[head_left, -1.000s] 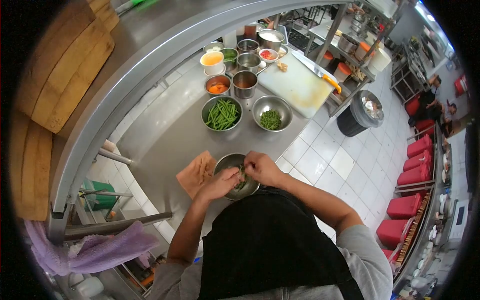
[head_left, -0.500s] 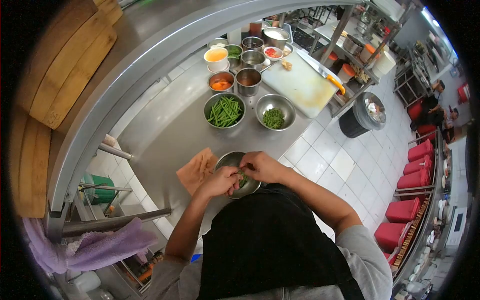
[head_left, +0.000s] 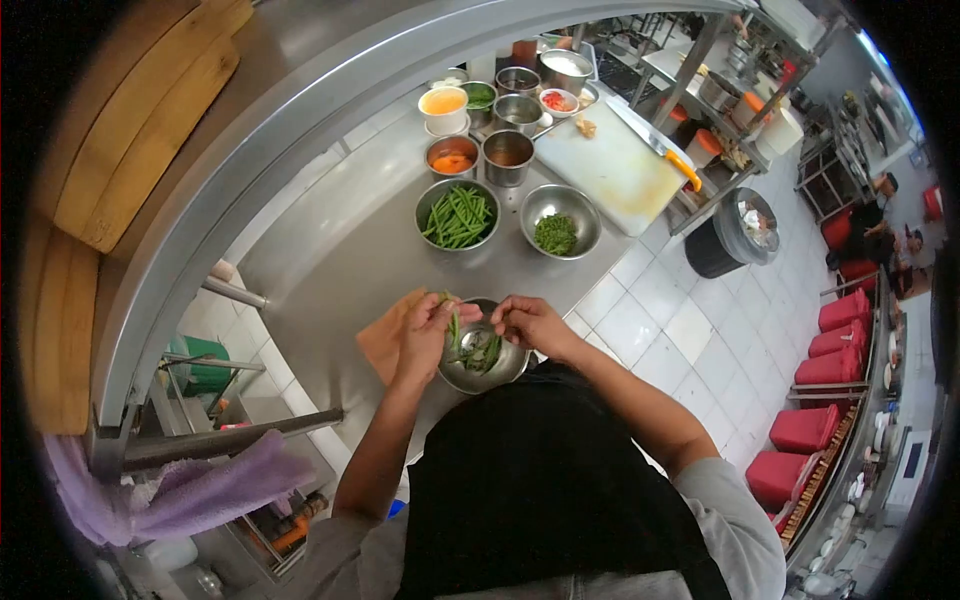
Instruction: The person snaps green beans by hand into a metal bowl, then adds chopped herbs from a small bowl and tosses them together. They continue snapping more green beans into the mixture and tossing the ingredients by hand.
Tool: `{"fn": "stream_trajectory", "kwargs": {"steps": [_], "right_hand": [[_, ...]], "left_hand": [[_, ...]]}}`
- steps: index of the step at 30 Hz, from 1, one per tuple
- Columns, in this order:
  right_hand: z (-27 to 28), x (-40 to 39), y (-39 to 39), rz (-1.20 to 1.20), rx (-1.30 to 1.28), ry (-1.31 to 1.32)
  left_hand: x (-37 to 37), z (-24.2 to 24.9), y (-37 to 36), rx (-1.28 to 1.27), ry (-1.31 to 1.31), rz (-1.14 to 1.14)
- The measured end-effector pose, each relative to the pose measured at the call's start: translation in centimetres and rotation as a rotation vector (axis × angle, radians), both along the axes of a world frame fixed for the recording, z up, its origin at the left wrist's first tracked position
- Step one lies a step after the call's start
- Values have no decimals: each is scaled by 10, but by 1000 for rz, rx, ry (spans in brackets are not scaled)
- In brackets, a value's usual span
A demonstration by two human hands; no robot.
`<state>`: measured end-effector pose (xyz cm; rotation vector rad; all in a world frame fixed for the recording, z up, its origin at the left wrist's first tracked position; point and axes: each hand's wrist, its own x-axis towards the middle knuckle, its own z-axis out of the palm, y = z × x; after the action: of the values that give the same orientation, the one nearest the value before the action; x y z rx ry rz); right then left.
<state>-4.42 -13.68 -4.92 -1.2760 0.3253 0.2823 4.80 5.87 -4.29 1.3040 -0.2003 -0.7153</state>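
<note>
My left hand point(head_left: 430, 330) is over the left side of a small steel bowl point(head_left: 512, 362), holding a slender green stalk point(head_left: 454, 330) between thumb and fingers. At the bowl's right rim, my right hand point(head_left: 530, 325) has its fingertips pinched together; whatever they hold is too small to make out. Loose green pieces point(head_left: 484, 355) lie inside this bowl. Under my left hand and wrist is a folded orange-brown cloth point(head_left: 380, 335). Farther up the steel table, one bowl holds whole green beans point(head_left: 458, 217), and another beside it holds finely cut greens point(head_left: 556, 234).
Behind the bowls stand several metal pots point(head_left: 507, 160) and a tub of orange liquid point(head_left: 443, 106). A knife point(head_left: 655, 140) with an orange handle rests on a white cutting board point(head_left: 605, 175). A lined bin point(head_left: 715, 250) is on the floor at right. A metal rail point(head_left: 150, 260) curves along the left.
My hands were together over the bowl and have moved apart. The left shifted up and left with the green stalk; the right moved slightly right, uncovering the bowl's contents.
</note>
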Motion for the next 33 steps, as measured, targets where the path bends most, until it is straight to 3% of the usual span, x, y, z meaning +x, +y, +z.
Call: {"fn": "stream_trajectory", "kwargs": {"steps": [1,6,8,12,14,18,20,24,26,30,33], "right_hand": [[-3,-1,3,8,-17,-9],[4,0,15,45,85,7],[17,0,23,69,-267,-138],[-18,4,25,5,-287,-349],[8,0,26,69,-153,-116],[2,-1,29,42,-133,-38],[3,-1,31,10,32,21],[-6,3,35,-56,17,1],[-13,4,29,-81,-189,-118],[-15,7,20,-142,-214,-138],[-5,0,21,-29,22,-5]], "left_hand": [[0,0,-3,-73,34,103],[-6,9,-10,-175,-38,156],[-7,11,-15,-195,-81,151],[-10,11,-18,-226,-99,209],[-10,11,-19,-237,-122,235],[-13,13,-18,-235,-142,257],[-15,15,-17,-227,-156,255],[-21,16,-16,-237,-179,251],[-27,13,-24,-254,-187,234],[-28,16,-22,-290,-165,316],[-18,18,-20,-305,-189,383]]}}
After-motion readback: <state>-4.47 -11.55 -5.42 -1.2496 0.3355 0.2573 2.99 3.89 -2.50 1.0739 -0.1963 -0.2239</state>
